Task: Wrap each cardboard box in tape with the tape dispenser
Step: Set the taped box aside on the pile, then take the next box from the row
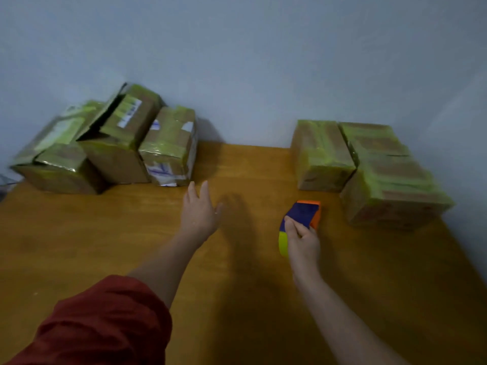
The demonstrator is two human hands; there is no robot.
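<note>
1. Head view: your left hand [199,209] is stretched forward over the wooden table [131,246]. Its fingers are straight and close together, its thumb is out to the side, and it holds nothing. Whether the palm touches the table cannot be told.
2. Your left fingertips lie just short of the labelled box [170,146], the nearest one in the left group of boxes [105,143].
3. That left group sits at the table's back left edge against the wall [250,61]. The boxes are packed tight together, and all carry greenish-yellow tape.
4. In that group, the open-flapped box [123,138] has its top gaping, and it leans beside the labelled box.
5. Your right hand [303,243] grips the tape dispenser [303,214], with the fingers curled round its blue body from behind.
6. The dispenser's orange end points away from you, and the yellow tape roll [283,243] shows at its near left side.
7. The dispenser is low over the table, right of centre, near the right group of boxes [369,167] but apart from it.
8. The right group stands at the back right of the table, heavily banded with the same tape, its boxes touching side by side.
9. A red sleeve [105,320] is pushed up on your left arm.
</note>
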